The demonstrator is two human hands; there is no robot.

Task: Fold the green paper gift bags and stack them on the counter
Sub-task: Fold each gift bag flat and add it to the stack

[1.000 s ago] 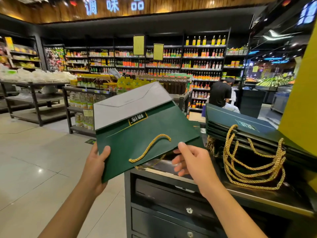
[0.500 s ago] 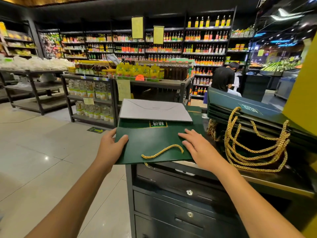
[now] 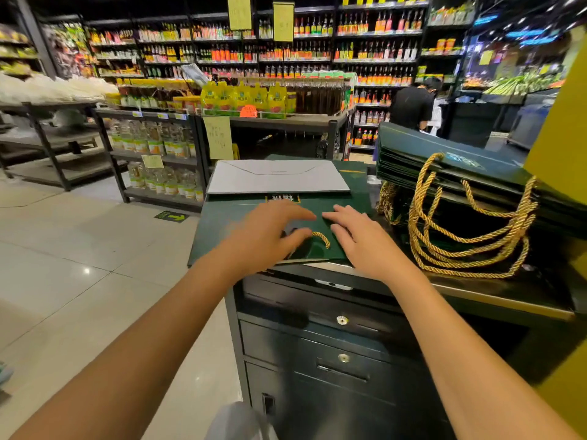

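Standing rack (image 3: 152, 144): well off to the left of the left hand and beyond it, on the tiled floor, with packed goods on its shelves.
Left hand (image 3: 270, 239): motion-blurred, palm down, fingers stretched out flat on the green bag; it grips nothing.
Green bag (image 3: 219, 236): lies flat on the counter under both hands, and its left corner juts past the counter's edge, out to the left of the left hand.
Grey flap (image 3: 276, 177): the bag's folded base, lying flat just beyond the fingertips of both hands.
Gold handle (image 3: 322, 238): a short curve of rope showing in the gap between the two hands, on the bag's face, next to the left thumb.
Right hand (image 3: 365, 239): palm down, fingers straight and a little spread, resting on the same bag just beside the left hand; nothing is held.
Drawers (image 3: 341, 320): dark cabinet fronts with round locks, below both wrists.
Counter (image 3: 476, 292): its pale front edge runs off to the right of the right hand.
Stack of bags (image 3: 444, 154): dark green folded bags piled to the right of the right hand, tilted up toward the right.
Rope loops (image 3: 460, 246): the stack's many gold handles, hanging out in front near the right hand but not touching it.
Person (image 3: 409, 106): in a black top, far beyond the right hand, among the shelves.
Yellow pillar (image 3: 559, 154): at the far right, past the stack.
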